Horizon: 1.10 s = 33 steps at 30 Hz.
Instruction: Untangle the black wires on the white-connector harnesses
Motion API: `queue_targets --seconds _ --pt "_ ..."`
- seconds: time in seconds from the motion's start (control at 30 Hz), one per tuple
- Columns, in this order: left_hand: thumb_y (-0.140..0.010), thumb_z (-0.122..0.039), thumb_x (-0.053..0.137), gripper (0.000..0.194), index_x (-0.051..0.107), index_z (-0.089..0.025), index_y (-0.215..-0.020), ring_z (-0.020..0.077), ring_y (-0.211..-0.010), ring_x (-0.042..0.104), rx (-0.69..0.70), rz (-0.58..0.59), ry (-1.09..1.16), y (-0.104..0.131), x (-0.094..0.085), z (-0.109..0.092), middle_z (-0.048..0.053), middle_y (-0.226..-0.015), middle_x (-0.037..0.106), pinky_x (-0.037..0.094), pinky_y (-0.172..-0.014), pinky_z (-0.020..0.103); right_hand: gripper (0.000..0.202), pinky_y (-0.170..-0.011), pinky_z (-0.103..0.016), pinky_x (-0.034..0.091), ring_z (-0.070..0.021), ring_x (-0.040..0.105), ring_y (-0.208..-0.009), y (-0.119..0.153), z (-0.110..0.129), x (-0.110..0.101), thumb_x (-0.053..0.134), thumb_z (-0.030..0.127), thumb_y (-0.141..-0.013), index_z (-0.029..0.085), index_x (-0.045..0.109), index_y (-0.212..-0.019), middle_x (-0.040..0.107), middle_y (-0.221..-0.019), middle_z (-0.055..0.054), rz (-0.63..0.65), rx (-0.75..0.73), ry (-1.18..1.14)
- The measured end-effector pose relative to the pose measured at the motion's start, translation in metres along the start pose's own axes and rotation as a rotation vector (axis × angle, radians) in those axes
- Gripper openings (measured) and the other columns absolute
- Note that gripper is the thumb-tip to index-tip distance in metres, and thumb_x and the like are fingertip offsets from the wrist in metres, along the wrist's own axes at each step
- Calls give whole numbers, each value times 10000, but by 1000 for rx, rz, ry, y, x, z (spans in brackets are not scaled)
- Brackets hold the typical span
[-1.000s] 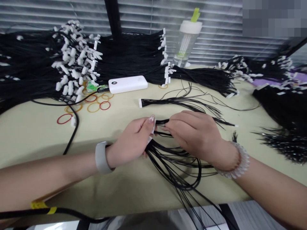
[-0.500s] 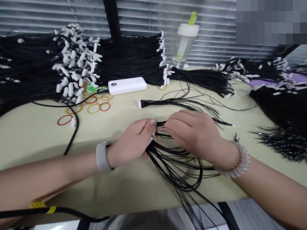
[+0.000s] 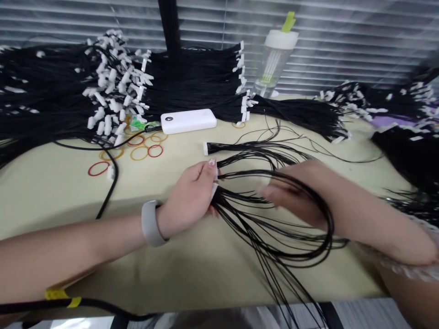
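Note:
My left hand point(image 3: 190, 194) is closed, thumb on top, around the white connector ends point(image 3: 214, 188) of a black wire harness. From these ends the black wires point(image 3: 270, 219) fan out to the right, some curving in a wide loop and others hanging over the table's front edge. My right hand point(image 3: 302, 194) is among the wires, behind the strands of the loop. Motion smears its fingers, so whether they grip any strand does not show. Just beyond both hands lies another wire bundle point(image 3: 236, 147) with a white connector at its left end.
Large stacks of black cables point(image 3: 195, 77) with white connectors line the back. A white power bank point(image 3: 188, 121), rubber bands point(image 3: 139, 153) and a clear bottle point(image 3: 274, 61) are nearby. More cables point(image 3: 408, 155) lie at right. A thick black cable point(image 3: 99, 304) crosses the front left.
My right hand has moved right, away from my left hand, and the wire loop now spreads wider. My left hand keeps its hold on the connectors. The view has shifted slightly.

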<state>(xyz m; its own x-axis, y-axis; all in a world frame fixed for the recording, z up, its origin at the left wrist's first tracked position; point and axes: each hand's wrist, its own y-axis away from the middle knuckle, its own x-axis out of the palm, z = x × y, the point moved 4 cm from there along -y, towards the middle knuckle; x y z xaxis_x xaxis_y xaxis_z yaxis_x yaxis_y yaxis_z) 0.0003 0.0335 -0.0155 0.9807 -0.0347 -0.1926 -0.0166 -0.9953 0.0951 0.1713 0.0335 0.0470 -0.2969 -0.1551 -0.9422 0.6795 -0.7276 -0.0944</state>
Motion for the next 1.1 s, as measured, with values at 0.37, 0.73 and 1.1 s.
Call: queue_targets --seconds 0.37,0.73,1.1 --pt "-839 -485 303 377 434 -183 -657 74 -340 428 46 30 -179 3 1 -8 -58 -431 405 350 -335 174 255 -575 -192 313 -59 412 -575 -13 26 42 353 232 -843 159 502 -650 510 -613 21 88 -4 -184" --pt "-843 -450 299 369 423 -182 -621 79 -369 422 66 30 -226 4 0 -13 -51 -457 393 346 -368 188 189 -609 -247 352 -106 469 -633 -8 28 41 345 192 -841 180 505 -741 529 -697 0 26 -82 107" --pt "-836 -479 304 376 426 -185 -635 78 -335 444 21 59 -178 4 1 -12 -57 -446 389 373 -333 178 210 -540 -229 301 -87 414 -556 -8 18 35 338 227 -816 183 449 -644 488 -607 20 76 -15 105"
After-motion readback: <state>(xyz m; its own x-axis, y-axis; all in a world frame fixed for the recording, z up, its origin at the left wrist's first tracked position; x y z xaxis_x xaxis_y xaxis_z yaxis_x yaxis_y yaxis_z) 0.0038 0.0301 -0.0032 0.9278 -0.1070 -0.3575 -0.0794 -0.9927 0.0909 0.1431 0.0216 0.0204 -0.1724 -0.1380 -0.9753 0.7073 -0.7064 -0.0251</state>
